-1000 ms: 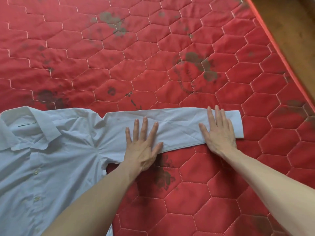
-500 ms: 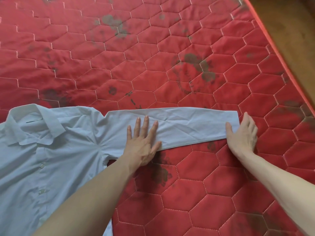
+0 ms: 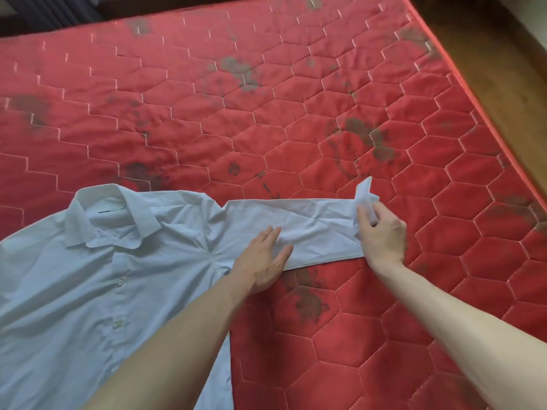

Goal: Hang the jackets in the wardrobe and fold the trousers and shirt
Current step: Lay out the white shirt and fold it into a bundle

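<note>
Lifting the cuff is the new development: half a second ago your right hand lay beside the sleeve's end, and a second ago it was pressed flat on it; now its fingers and thumb are curled round the cuff and have pinched it up off the mattress, so the fabric there stands in a small peak. Your left hand has barely shifted: it lies with fingers straight and spread, palm pressing the sleeve down near the armpit, holding nothing. The shirt itself lies face up, buttoned front showing, with its collar away from you and its body running off the left of the sleeve and past the frame's lower edge.

By my reading, smoothing is over and the fold is starting. With the left palm serving as a hinge by the shoulder seam, you are set to carry the cuff back across toward the collar side. No jackets or trousers are in sight.
</note>
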`<state>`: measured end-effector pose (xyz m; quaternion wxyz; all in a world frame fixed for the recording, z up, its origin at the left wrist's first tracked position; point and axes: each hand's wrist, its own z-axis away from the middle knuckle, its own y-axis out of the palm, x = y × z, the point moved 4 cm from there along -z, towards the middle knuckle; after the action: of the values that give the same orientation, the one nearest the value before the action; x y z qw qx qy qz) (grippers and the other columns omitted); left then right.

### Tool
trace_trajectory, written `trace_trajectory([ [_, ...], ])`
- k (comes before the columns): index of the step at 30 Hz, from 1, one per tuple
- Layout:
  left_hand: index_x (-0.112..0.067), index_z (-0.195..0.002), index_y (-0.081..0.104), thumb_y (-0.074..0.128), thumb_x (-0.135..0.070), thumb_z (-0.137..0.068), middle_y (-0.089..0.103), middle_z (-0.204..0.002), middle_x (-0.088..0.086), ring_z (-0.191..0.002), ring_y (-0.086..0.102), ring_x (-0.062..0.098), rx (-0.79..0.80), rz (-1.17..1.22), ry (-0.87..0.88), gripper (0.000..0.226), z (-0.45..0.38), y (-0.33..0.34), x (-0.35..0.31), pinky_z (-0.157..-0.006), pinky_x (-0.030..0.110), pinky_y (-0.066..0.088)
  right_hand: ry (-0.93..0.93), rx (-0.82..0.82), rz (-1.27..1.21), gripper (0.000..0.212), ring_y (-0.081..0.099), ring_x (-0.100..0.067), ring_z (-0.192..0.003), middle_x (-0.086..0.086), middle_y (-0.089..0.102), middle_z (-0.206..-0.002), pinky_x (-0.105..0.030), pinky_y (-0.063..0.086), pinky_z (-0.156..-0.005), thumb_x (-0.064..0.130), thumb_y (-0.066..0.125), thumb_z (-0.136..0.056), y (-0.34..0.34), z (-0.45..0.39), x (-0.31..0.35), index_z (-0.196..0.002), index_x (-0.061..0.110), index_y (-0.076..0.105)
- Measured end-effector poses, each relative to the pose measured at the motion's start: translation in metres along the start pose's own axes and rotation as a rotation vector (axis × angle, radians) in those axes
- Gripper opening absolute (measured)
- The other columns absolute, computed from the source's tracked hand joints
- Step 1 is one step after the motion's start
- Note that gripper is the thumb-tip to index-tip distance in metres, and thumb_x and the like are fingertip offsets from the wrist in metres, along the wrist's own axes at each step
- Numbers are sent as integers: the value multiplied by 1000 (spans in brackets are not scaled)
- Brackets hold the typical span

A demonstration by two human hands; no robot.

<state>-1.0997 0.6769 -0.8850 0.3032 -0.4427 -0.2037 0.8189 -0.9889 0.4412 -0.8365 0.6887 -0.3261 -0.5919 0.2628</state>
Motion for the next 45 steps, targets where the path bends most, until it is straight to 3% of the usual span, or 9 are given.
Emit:
trace_trajectory([
  [3, -21, -157, 42, 36, -63, -105, 45, -161, -1, -146, 44, 15, -97, 315, -83, 67, 24, -29, 13, -115, 27, 30, -111, 66, 70, 47, 39, -34, -58, -4, 38, -55, -38, 27, -58, 32, 63, -102, 41, 46, 66, -63, 13, 42],
  [7, -33, -90, 64, 37, -80, -90, 70, -101, -9, -96, 64, 3, -246, 731, -196, 55, 68, -77, 51, -88, 32, 48, -271, 166, 156, 43, 53, -36, -58, -1, 47, -56, -34, 31, -57, 30, 62, -102, 102, 124, 141, -65, 21, 42],
  [13, -10, -124, 66, 71, -69, -73, 74, -115, 7, -103, 73, 20, -328, 983, -321, 79, 122, -154, 149, -103, 48, 55, -484, 216, 286, 21, 66, -33, -63, -3, 68, -68, -29, 31, -52, 22, 72, -94, 191, 239, 229, -75, 18, 63],
  [21, -12, -71, 57, 54, -12, -99, 60, -68, 3, -65, 59, 21, -555, 864, -513, 29, 159, -201, 274, -59, 25, 48, -584, 602, 90, 30, 61, -22, -120, 1, 69, -130, -39, 54, -94, 25, 63, -99, 275, 329, 299, -127, 16, 71],
  [23, -4, -81, 62, 51, -12, -102, 65, -79, 15, -74, 63, 26, -556, 887, -532, 25, 164, -211, 296, -69, 33, 56, -665, 650, 62, 39, 56, -18, -132, -1, 63, -142, -35, 50, -107, 29, 63, -102, 279, 338, 303, -138, 15, 65],
  [26, 1, -102, 71, 52, -14, -103, 74, -103, 20, -95, 70, 34, -559, 892, -505, 24, 171, -227, 325, -89, 45, 59, -726, 602, 130, 38, 57, -23, -132, -4, 61, -145, -38, 50, -108, 30, 57, -107, 276, 334, 294, -139, 11, 64],
  [31, -7, -77, 57, 53, -16, -103, 52, -72, 0, -66, 47, 16, -605, 692, -563, 27, 184, -256, 374, -48, 16, 38, -621, 396, 241, 36, 58, -34, -131, -13, 59, -146, -47, 48, -107, 17, 58, -106, 269, 295, 265, -140, 6, 62],
  [39, -12, -62, 43, 54, -12, -101, 45, -66, 0, -65, 40, 20, -659, 536, -602, 41, 189, -272, 418, -54, 29, 35, -319, 294, 504, 55, 21, -32, -158, -14, 24, -171, -49, 27, -121, 27, 42, -110, 262, 235, 216, -162, 10, 33],
  [45, -17, -92, 68, 51, -14, -95, 66, -91, 5, -87, 56, 28, -709, 507, -618, 18, 192, -276, 431, -78, 37, 43, -223, 291, 577, 62, 4, -25, -162, -9, 7, -175, -48, 14, -128, 38, 34, -111, 258, 212, 199, -167, 19, 14],
])
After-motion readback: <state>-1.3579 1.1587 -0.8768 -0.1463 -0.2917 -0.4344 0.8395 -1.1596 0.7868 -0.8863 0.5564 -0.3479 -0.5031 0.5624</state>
